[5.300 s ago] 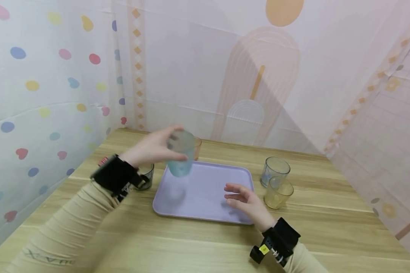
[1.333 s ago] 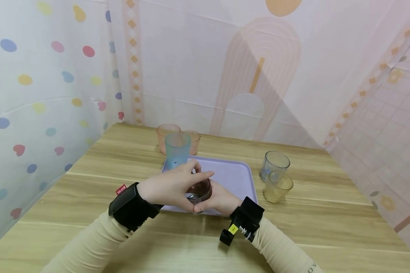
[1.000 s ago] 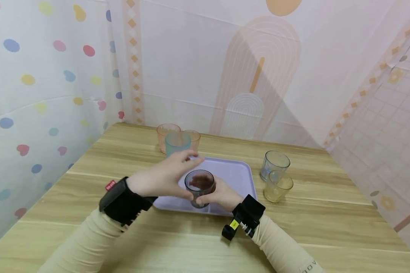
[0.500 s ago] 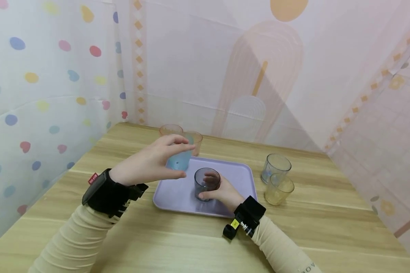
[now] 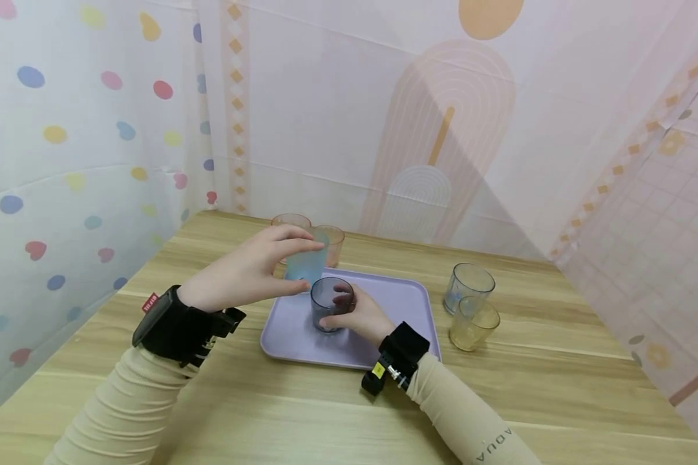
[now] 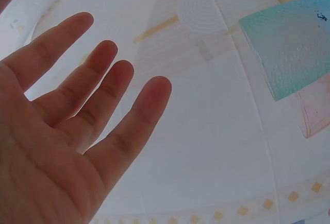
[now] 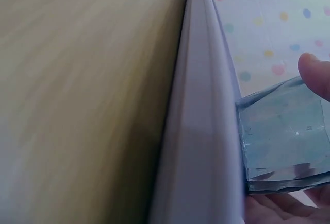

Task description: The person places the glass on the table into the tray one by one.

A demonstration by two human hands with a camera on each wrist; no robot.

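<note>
Your right hand [image 5: 355, 314] has slid the smoky grey transparent cup [image 5: 331, 303] leftward on the lilac plastic tray [image 5: 407, 303], gripping it; your left hand [image 5: 241, 274], fingers spread, has released the frosted blue tumbler [image 5: 308, 263].

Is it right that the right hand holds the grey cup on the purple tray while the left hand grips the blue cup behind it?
Not quite. The left hand grips nothing: the left wrist view shows its fingers straight and apart from the blue cup. The rest stands: the right hand holds the grey cup on the purple tray.
</note>
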